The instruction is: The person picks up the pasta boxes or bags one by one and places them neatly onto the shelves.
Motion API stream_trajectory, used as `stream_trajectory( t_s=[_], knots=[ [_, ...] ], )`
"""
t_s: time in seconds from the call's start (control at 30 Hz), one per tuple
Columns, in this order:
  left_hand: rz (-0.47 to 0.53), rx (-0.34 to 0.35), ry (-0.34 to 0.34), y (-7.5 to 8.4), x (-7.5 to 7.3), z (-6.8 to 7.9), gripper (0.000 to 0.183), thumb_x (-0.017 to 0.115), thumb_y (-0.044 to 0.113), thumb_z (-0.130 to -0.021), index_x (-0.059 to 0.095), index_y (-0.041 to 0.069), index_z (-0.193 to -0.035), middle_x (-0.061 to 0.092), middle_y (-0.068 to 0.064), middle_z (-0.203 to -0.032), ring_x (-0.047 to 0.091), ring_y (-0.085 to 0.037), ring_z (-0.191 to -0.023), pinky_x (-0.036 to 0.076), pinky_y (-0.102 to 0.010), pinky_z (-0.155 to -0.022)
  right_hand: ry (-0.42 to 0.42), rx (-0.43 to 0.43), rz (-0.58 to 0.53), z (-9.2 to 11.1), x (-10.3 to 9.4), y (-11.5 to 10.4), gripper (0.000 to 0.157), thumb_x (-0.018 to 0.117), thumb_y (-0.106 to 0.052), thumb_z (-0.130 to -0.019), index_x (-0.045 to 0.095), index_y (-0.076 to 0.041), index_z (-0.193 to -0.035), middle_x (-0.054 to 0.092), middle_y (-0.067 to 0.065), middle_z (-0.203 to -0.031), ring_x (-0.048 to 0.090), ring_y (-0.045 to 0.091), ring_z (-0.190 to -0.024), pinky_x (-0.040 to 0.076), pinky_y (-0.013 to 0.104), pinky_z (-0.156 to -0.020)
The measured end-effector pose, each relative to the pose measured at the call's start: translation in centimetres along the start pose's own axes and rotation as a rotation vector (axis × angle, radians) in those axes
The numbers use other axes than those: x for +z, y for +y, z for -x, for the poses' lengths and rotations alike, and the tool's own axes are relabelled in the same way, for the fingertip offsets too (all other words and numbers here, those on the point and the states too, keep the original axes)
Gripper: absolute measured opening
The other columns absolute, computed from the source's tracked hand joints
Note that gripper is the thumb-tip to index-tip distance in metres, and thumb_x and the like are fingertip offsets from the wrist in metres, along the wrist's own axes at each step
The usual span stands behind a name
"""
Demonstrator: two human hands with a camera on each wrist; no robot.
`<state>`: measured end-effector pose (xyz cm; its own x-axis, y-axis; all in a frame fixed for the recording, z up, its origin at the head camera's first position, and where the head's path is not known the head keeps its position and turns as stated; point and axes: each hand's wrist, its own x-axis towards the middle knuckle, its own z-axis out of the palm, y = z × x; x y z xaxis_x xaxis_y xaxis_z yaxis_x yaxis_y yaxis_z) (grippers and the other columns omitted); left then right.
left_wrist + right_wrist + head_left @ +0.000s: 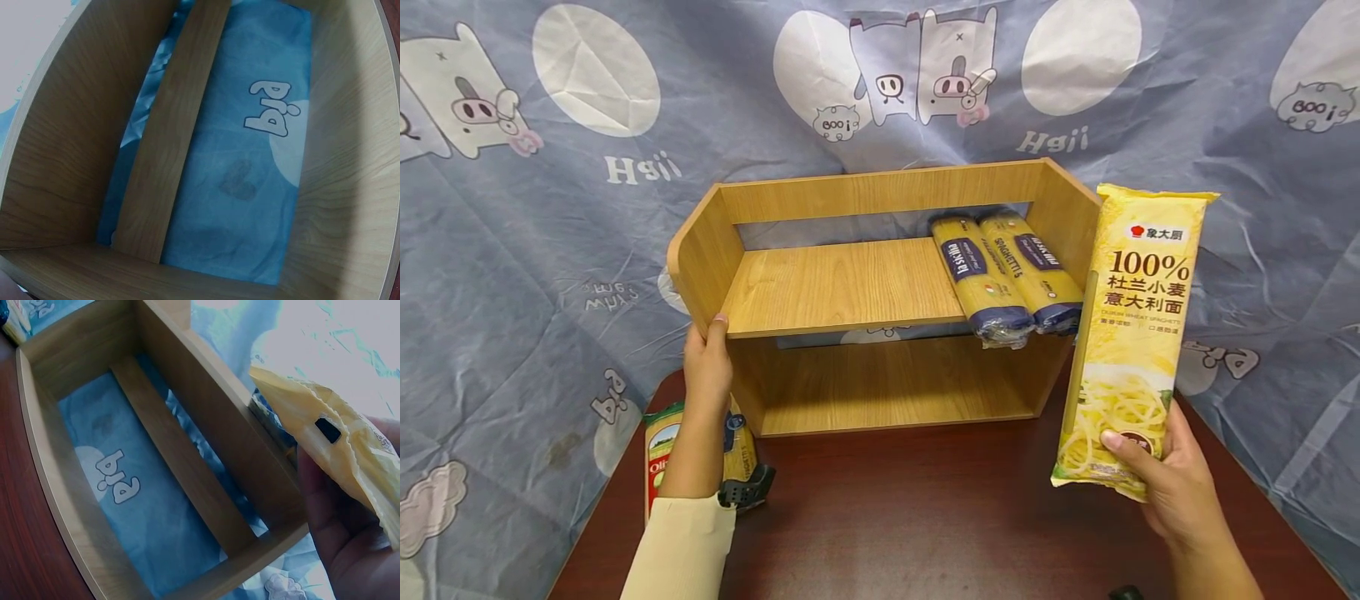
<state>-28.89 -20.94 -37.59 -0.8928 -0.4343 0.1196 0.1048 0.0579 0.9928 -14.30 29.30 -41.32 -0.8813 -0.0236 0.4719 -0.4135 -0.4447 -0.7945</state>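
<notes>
In the head view my right hand (1187, 483) holds a yellow packet of spaghetti (1138, 333) near its lower end, thumb across the front. The packet stands nearly upright, its printed face towards me, beside the right end of the wooden shelf (842, 287). From the right wrist view the packet's crimped end (331, 437) shows above my fingers. My left hand (707, 367) grips the front edge of the shelf's left side panel. Two spaghetti packets with dark blue bands, one left (981, 279) and one right (1033, 271), lie side by side on the upper board's right end.
On the dark red table (880, 517), behind my left forearm, lie a red and green packet (658, 450) and a yellow spaghetti packet (741, 450), both partly hidden. Below the upper board is the lower board (895, 392). A printed blue cloth (880, 92) hangs behind.
</notes>
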Motion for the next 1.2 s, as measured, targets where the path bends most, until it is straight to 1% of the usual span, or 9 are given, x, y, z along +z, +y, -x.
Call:
stream_trajectory(
  t_s=[0.2,0.43,0.6,0.73,0.93,1.2],
  knots=[
    [0.004,0.005,-0.004,0.0,-0.1,0.0,0.053,0.045,0.043,-0.105,0.045,0.017,-0.151,0.051,-0.012,-0.146,0.048,-0.025,-0.134,0.033,-0.043,-0.118,-0.034,0.033,0.043,-0.2,0.7,0.3,0.063,0.037,0.028,-0.092,0.035,-0.006,-0.145,0.073,0.007,-0.112,0.077,0.021,-0.090,0.061,0.039,-0.064],
    [0.012,0.017,-0.010,0.0,0.0,0.0,0.052,0.045,0.043,-0.105,0.044,0.017,-0.151,0.050,-0.012,-0.147,0.047,-0.025,-0.135,0.033,-0.043,-0.118,-0.065,0.079,0.087,-0.6,1.6,0.6,0.062,0.039,0.027,-0.093,0.037,-0.009,-0.143,0.075,0.005,-0.108,0.077,0.021,-0.086,0.061,0.039,-0.061],
    [0.015,0.022,-0.012,0.0,0.0,0.0,0.052,0.044,0.042,-0.106,0.044,0.017,-0.152,0.050,-0.012,-0.148,0.047,-0.026,-0.136,0.033,-0.043,-0.118,-0.056,0.119,0.167,-0.6,2.2,0.7,0.060,0.043,0.024,-0.093,0.039,-0.010,-0.143,0.075,0.002,-0.107,0.077,0.020,-0.085,0.061,0.039,-0.061],
    [0.004,0.025,-0.011,0.0,0.0,0.1,0.053,0.044,0.042,-0.106,0.043,0.017,-0.152,0.049,-0.013,-0.149,0.047,-0.027,-0.136,0.033,-0.044,-0.119,-0.055,0.167,0.224,-0.6,2.7,0.8,0.058,0.046,0.021,-0.094,0.042,-0.014,-0.140,0.075,0.000,-0.106,0.077,0.020,-0.083,0.061,0.040,-0.061],
    [0.006,0.027,-0.018,0.0,-0.1,0.2,0.054,0.044,0.042,-0.106,0.041,0.017,-0.154,0.047,-0.013,-0.152,0.045,-0.028,-0.138,0.032,-0.045,-0.120,-0.078,0.205,0.253,-0.7,3.5,1.0,0.058,0.049,0.019,-0.094,0.042,-0.014,-0.140,0.075,0.000,-0.104,0.077,0.021,-0.083,0.061,0.043,-0.061],
    [0.021,0.015,-0.018,0.1,0.0,0.2,0.054,0.043,0.042,-0.106,0.041,0.017,-0.154,0.049,-0.013,-0.151,0.047,-0.028,-0.137,0.033,-0.045,-0.119,-0.132,0.242,0.279,-1.3,4.8,1.5,0.059,0.052,0.017,-0.094,0.039,-0.013,-0.143,0.074,0.001,-0.106,0.077,0.024,-0.084,0.061,0.047,-0.064]
  ],
)
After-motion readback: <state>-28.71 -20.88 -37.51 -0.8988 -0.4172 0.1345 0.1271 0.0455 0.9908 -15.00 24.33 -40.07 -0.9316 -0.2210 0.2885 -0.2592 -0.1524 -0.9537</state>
